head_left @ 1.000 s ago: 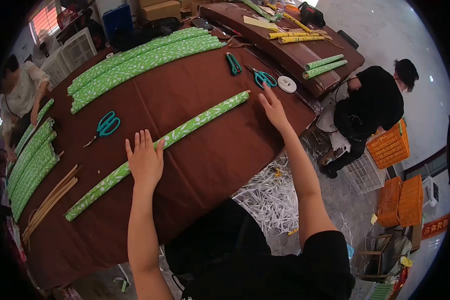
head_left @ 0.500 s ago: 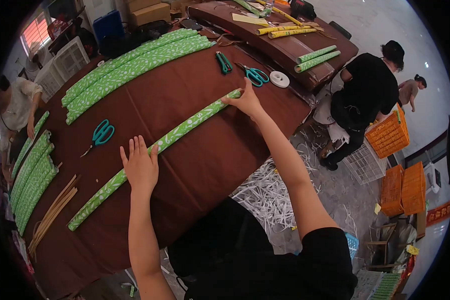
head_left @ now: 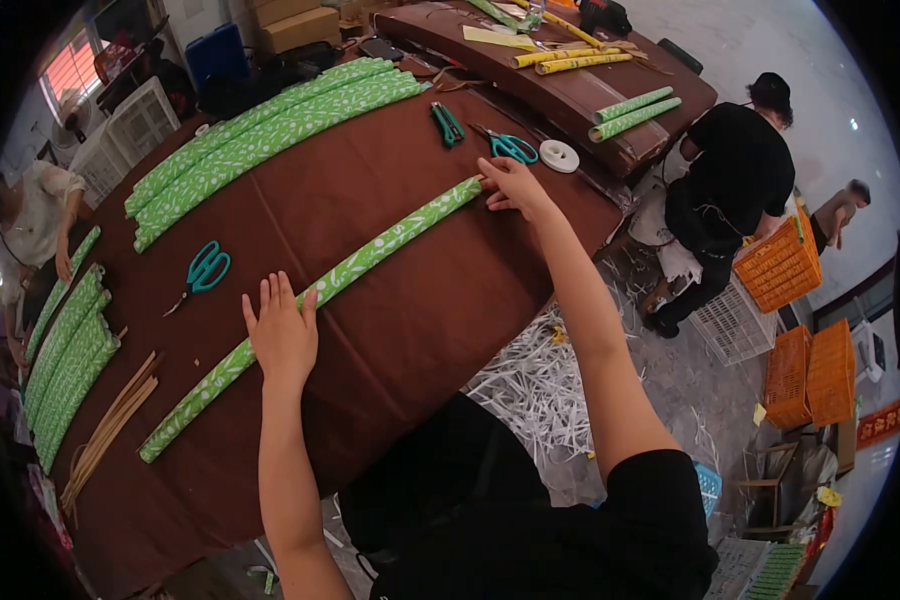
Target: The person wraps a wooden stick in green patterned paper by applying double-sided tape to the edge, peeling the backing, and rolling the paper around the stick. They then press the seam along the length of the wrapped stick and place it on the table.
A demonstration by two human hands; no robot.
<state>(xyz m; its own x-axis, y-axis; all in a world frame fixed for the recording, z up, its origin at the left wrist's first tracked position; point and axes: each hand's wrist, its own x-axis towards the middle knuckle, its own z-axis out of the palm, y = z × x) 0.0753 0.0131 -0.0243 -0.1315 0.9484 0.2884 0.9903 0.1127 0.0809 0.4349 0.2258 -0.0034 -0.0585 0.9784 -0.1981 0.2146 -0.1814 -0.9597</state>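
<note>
A long, slim roll of green paper with a white pattern (head_left: 370,255) lies diagonally on the brown-covered table (head_left: 390,340). My left hand (head_left: 284,335) rests flat over its middle, fingers stretched out and thumb along the roll's side. At the roll's far right end is my right hand (head_left: 515,190), fingers apart, where a short tan stick end (head_left: 483,178) shows at the opening. Teal-handled scissors (head_left: 206,270) lie left of my left hand. Just beyond my right hand are another pair of teal-handled scissors (head_left: 510,147), a utility knife (head_left: 447,125) and a white tape roll (head_left: 559,156).
Large green rolls (head_left: 280,130) lie at the back of the table, with more green rolls (head_left: 70,360) and thin tan sticks (head_left: 110,430) at left. One person (head_left: 740,160) sits at right near orange crates (head_left: 780,255); another person's arm (head_left: 67,225) reaches in at left. Shredded paper (head_left: 540,390) covers the floor.
My right hand has slid right, off the roll's surface to just past its end, exposing the stick end. My left hand stays in place on the roll.
</note>
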